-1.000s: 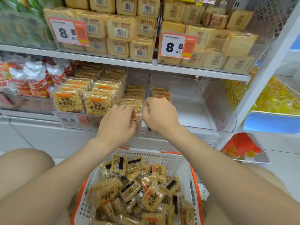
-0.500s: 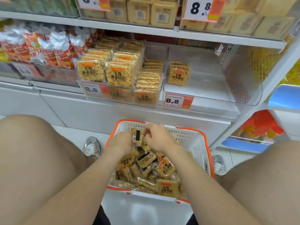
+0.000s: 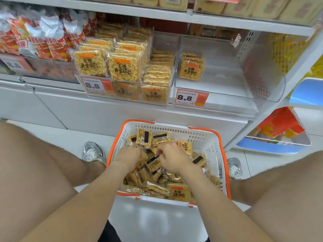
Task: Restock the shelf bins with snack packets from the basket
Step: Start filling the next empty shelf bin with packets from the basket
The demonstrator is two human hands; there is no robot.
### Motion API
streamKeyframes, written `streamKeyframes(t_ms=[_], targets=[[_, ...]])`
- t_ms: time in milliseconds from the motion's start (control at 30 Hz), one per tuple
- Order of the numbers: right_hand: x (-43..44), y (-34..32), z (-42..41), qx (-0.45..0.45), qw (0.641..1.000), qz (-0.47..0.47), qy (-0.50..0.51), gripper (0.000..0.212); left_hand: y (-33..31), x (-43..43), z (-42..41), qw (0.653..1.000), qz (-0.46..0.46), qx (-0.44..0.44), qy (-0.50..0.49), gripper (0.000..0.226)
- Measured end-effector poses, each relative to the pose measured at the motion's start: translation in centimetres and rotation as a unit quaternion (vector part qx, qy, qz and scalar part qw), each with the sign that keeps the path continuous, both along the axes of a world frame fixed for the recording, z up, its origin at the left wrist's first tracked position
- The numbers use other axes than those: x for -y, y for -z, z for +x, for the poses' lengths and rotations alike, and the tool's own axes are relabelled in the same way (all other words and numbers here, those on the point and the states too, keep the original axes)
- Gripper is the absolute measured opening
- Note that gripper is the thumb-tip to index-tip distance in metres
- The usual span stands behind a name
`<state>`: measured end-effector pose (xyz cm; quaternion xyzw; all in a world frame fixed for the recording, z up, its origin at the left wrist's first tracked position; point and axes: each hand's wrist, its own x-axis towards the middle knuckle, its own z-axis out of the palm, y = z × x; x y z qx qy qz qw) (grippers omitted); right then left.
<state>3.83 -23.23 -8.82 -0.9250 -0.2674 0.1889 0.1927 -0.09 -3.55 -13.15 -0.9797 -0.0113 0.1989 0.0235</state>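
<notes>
**Right bin barely started, basket nearly full**

We judge the restock to be in its early part. The left bin [image 3: 125,95] is packed to the front wall with rows of yellow packets, so little is left to do there. The right bin [image 3: 227,79] holds only one short stack [image 3: 191,69] in its near left corner, just behind the price tag [image 3: 191,98], and the rest of its clear floor shows through. Most of the work lies in that bin.

The basket [image 3: 201,137] sits on the floor between our knees, below the shelf, with snack packets [image 3: 178,191] heaped loosely across it (some face up, some showing dark labels on their backs). Plenty of stock waits to be moved.

Both hands are down in the basket at its far end, close together. Our left hand [image 3: 128,157] holds an upright packet [image 3: 144,137] that stands clear of the heap. Our right hand [image 3: 172,158] has its fingers curled down among the packets, but the back of the hand hides the fingertips, so we cannot tell whether they have closed on one
</notes>
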Motion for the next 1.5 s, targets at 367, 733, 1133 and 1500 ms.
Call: streamKeyframes(t_ms=[367,733,1133,1500], targets=[[-0.6,-0.9,0.0,-0.086,0.976,0.130,0.154,0.035,-4.8,1.0,1.2,0.881,-0.393,0.057,-0.256,0.047],[0.1,-3.4,1.4,-0.160,0.948,0.213,0.173,0.047,-7.1,1.5,0.6,0.597,-0.682,0.026,-0.421,0.033],[-0.9,-5.8,0.9,-0.057,0.952,0.264,0.144,0.033,-10.1,2.2,0.8,0.602,-0.691,0.138,-0.374,0.022],[-3.7,-14.9,3.1,0.347,0.875,0.290,0.172,0.022,-20.8,0.7,4.6,0.763,-0.477,0.409,-0.149,0.025]])
